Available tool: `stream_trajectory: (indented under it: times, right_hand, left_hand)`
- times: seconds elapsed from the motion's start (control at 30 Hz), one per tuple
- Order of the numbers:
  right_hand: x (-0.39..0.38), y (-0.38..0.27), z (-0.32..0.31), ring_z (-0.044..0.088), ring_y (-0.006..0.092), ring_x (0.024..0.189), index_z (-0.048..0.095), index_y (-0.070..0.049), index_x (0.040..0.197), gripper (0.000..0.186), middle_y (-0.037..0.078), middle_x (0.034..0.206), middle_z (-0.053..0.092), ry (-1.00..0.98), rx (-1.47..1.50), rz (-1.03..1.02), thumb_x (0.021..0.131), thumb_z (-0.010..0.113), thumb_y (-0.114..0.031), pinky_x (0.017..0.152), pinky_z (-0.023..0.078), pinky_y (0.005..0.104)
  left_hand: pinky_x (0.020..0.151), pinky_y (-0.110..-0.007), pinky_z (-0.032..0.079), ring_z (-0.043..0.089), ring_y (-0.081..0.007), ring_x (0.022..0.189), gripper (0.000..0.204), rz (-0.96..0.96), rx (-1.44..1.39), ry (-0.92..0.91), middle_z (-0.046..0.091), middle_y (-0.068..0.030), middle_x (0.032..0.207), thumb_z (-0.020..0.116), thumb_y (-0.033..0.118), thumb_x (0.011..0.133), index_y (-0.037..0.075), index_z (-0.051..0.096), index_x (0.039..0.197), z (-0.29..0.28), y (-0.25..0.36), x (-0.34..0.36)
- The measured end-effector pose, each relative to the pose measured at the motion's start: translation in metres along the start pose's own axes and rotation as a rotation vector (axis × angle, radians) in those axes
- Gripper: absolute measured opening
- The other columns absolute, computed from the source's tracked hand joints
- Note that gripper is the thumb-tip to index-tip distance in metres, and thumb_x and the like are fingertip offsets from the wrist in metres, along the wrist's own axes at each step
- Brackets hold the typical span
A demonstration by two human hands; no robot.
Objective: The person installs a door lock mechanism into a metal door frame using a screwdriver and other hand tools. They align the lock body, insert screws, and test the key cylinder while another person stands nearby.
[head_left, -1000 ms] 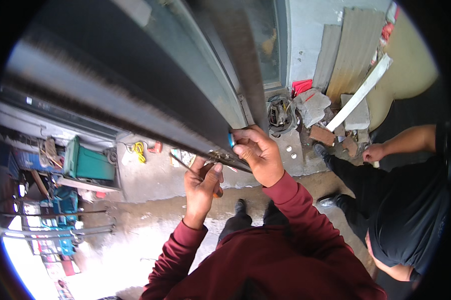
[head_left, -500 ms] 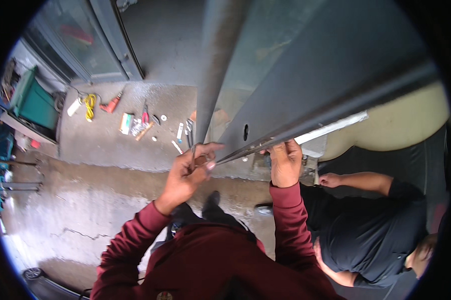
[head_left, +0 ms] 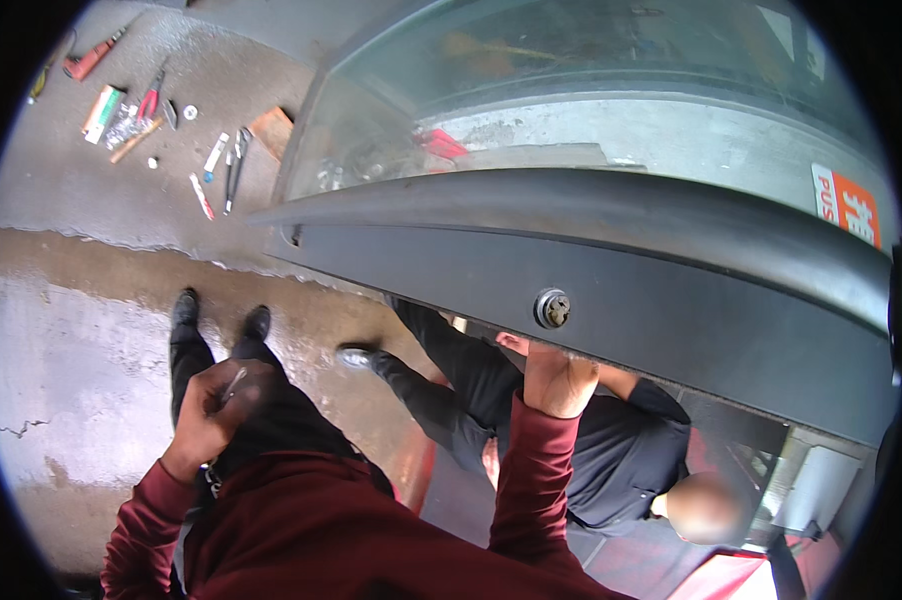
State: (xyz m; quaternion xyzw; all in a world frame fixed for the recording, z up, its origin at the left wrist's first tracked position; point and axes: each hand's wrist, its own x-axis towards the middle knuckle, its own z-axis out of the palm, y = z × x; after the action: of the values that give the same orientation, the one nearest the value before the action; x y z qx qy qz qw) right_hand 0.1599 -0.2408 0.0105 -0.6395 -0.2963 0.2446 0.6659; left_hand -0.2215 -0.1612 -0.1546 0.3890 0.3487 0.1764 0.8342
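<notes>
A dark grey metal-framed glass door (head_left: 421,262) stretches across the view, with a round lock cylinder (head_left: 553,308) set in its edge stile and a hole near its left end. My right hand (head_left: 559,380) reaches up to the stile below the lock cylinder; its fingers are hidden by the door. Down at the left, over my dark trousers, my left hand (head_left: 211,410) is closed. A small thin shiny metal piece (head_left: 234,384) sticks out of it, too small to name.
Beyond the door's left end, pliers (head_left: 151,98), a red power drill (head_left: 93,58), a box (head_left: 101,112) and several small tools lie on the concrete floor (head_left: 61,195). A person in black (head_left: 621,460) is close at the right, partly behind the door.
My view has turned toward the right, and the door's face with its lock cylinder has come into view. My left hand has dropped away from the door; my right hand stays at it.
</notes>
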Motion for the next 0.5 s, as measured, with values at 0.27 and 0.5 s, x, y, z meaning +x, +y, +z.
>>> stream_trajectory:
  times: [0.27,0.5]
  right_hand:
    - [-0.006,-0.018,0.032,0.063,0.0224,0.117,0.067,-0.012,0.121,0.035,0.002,0.121,0.069,-0.098,0.150,-0.005,0.098,0.066,-0.038,0.109,0.044,0.0425]
    - [-0.007,-0.018,0.031,0.057,0.0250,0.131,0.066,-0.015,0.130,0.051,0.004,0.136,0.065,-0.177,0.210,0.034,0.083,0.081,-0.027,0.116,0.039,0.0492]
  left_hand:
    - [0.062,-0.020,0.037,0.044,-0.0028,0.070,0.026,-0.049,-0.012,0.008,0.051,0.0041,0.083,0.058,0.000,0.093,-0.001,0.067,0.117,-0.023,0.000,0.017]
    - [0.060,-0.019,0.036,0.042,-0.0019,0.067,0.024,-0.059,-0.039,-0.007,0.051,0.0042,0.083,0.056,0.000,0.095,-0.002,0.066,0.116,-0.033,-0.001,0.027]
